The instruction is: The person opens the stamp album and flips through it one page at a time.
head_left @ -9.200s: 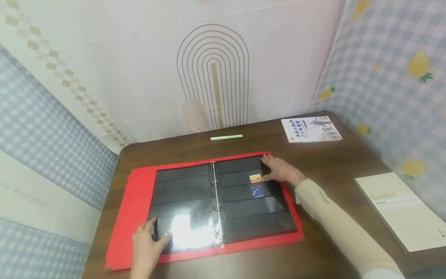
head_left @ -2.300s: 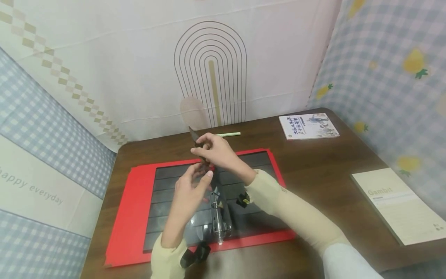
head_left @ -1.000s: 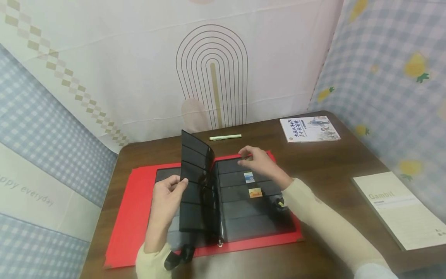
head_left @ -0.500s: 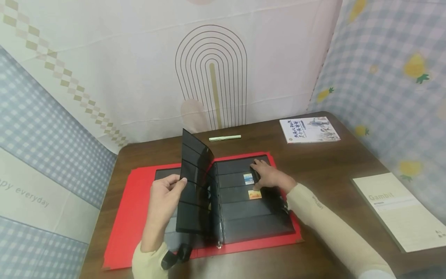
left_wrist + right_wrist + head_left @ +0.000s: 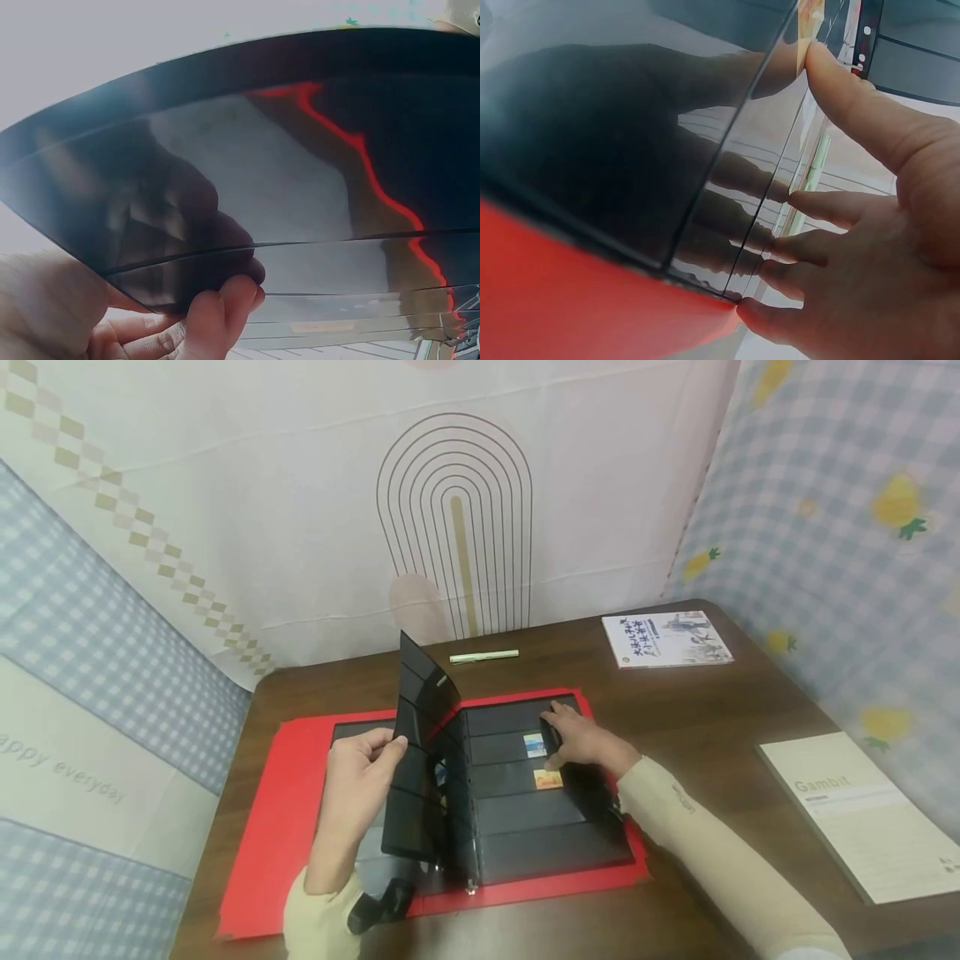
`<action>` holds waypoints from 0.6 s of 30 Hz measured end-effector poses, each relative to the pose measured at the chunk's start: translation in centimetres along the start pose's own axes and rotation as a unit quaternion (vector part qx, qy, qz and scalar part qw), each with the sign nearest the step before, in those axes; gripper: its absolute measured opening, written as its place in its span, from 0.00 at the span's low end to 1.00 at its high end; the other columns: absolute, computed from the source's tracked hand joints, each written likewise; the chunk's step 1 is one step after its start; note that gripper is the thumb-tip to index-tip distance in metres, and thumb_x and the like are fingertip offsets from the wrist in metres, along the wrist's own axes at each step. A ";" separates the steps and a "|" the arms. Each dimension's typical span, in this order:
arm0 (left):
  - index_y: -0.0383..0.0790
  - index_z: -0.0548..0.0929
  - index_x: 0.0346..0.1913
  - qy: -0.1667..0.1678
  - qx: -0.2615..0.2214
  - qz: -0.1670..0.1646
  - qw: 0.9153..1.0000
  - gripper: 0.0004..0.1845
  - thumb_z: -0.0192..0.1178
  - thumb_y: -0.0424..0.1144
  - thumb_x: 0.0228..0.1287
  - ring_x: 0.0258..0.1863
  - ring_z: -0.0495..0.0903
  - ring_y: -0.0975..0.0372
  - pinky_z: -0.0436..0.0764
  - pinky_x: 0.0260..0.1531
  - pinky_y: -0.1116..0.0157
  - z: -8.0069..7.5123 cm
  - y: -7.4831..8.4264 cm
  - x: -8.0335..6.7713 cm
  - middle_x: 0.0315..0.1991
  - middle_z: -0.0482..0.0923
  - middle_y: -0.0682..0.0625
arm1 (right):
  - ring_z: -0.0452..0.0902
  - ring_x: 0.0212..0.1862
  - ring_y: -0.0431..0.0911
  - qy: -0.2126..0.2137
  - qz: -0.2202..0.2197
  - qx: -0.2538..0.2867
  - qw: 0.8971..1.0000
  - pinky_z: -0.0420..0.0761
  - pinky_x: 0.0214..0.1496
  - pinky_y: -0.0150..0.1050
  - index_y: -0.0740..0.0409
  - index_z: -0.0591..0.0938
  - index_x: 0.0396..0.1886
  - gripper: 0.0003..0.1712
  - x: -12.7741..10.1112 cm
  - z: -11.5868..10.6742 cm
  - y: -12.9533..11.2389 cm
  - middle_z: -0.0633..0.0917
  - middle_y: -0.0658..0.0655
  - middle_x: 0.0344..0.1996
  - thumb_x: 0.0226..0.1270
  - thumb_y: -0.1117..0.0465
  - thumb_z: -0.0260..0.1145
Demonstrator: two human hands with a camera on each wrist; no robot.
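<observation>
My left hand (image 5: 358, 777) pinches a black page (image 5: 420, 752) upright over the ring spine of the red binder (image 5: 292, 810). My right hand (image 5: 581, 739) lies flat, fingers spread, beside two stamps (image 5: 534, 744) right of that spine.

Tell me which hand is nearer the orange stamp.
Right. The right hand lies flat on the page, thumb beside the orange stamp; the left hand holds the lifted black page across the rings.

A dark wooden desk (image 5: 712, 710) carries an open red binder (image 5: 277, 827) near its middle, a green pen (image 5: 483, 656) behind that, a small illustrated book (image 5: 666, 639) at the far right, and a pale booklet (image 5: 862, 810) along the right edge.
</observation>
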State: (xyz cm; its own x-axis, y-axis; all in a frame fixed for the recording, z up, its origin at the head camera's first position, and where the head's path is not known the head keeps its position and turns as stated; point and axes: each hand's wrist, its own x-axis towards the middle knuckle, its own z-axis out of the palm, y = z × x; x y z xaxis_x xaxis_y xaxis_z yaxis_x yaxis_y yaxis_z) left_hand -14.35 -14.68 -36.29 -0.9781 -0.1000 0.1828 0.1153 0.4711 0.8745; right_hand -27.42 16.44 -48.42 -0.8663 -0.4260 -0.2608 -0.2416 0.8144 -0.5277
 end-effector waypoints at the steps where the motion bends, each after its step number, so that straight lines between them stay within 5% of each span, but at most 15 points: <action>1: 0.33 0.85 0.27 0.001 -0.003 -0.001 1.000 0.12 0.59 0.31 0.70 0.11 0.53 0.67 0.51 0.13 0.70 0.0 0.0 0.1 0.11 0.58 0.53 | 0.44 0.78 0.67 0.000 0.000 0.000 1.000 0.54 0.73 0.65 0.70 0.62 0.76 0.55 0.0 0.0 0.0 0.51 0.74 0.77 0.53 0.58 0.81; 18: 0.27 0.84 0.27 0.017 -0.044 -0.027 0.999 0.12 0.58 0.29 0.69 0.14 0.48 0.68 0.49 0.15 0.70 -1.5 -0.4 1.3 0.12 0.53 0.56 | 0.43 0.78 0.66 -0.005 0.003 0.010 1.000 0.56 0.73 0.66 0.68 0.61 0.77 0.55 -0.1 0.1 0.2 0.49 0.72 0.78 0.55 0.58 0.80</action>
State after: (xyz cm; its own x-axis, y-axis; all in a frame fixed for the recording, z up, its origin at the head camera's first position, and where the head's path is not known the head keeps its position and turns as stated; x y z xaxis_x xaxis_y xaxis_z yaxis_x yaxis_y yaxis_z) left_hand -15.41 -16.34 -35.75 -0.9771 -0.1525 0.1481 0.0790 0.3864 0.9189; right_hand -27.32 16.65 -48.54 -0.8636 -0.4245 -0.2720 -0.2270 0.8091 -0.5420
